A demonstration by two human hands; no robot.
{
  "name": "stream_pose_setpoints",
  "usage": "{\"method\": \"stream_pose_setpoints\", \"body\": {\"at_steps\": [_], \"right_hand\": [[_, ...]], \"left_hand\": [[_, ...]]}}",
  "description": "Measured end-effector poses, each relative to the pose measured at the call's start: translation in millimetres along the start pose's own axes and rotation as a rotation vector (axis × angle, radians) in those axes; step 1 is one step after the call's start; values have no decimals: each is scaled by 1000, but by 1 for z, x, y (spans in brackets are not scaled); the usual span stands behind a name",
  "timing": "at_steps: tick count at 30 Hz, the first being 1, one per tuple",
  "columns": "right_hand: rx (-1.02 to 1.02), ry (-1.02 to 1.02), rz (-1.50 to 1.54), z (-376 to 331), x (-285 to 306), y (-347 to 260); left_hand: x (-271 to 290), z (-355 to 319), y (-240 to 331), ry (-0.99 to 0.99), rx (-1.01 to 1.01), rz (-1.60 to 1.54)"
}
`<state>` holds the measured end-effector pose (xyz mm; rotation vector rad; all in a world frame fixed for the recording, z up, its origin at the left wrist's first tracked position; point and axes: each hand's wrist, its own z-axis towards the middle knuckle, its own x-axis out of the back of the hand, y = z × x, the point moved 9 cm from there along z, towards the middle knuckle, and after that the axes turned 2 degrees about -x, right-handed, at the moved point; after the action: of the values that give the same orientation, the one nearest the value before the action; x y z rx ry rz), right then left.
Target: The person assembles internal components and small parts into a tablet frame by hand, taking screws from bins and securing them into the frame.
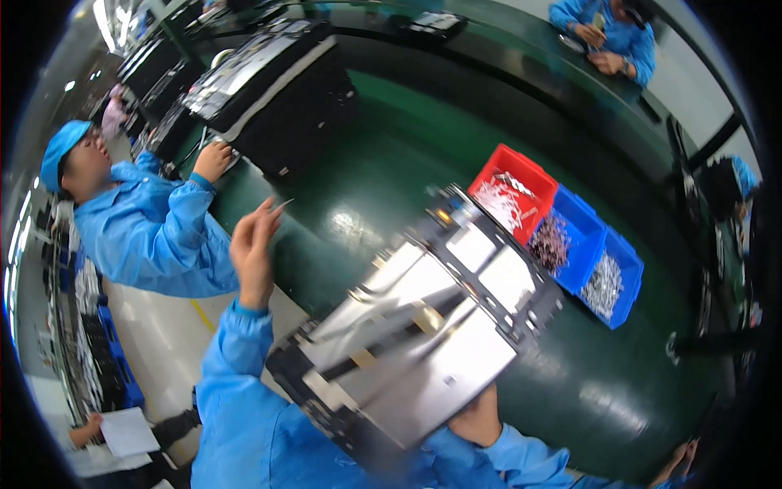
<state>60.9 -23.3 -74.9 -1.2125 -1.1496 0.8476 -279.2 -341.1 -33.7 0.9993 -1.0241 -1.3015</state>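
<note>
The unit (pixel 468 354) was tilted over the bench (pixel 350 220), plates (pixel 505 281) seemingly fitted; a strip (pixel 285 203) was pinched by the left hand (pixel 254 248), not yet placed; the right hand's (pixel 479 417) fingers were hidden, grip untellable

The device (pixel 440 346) is silver and black.
</note>
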Motion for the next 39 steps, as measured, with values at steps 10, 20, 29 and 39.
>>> {"method": "stream_pose_setpoints", "body": {"at_steps": [10,20,29,39], "right_hand": [[41,12,201,76,-62,-39],[151,4,101,117,-68,-47],[275,-134,41,191,-71,-58],[339,-137,-135,260,-79,-70]], "left_hand": [[77,-205,-19,275,427,-476],[-12,-204,18,134,367,-690],[-51,-137,19,-25,289,-748],[-52,-63,-17,-22,112,-715]]}}
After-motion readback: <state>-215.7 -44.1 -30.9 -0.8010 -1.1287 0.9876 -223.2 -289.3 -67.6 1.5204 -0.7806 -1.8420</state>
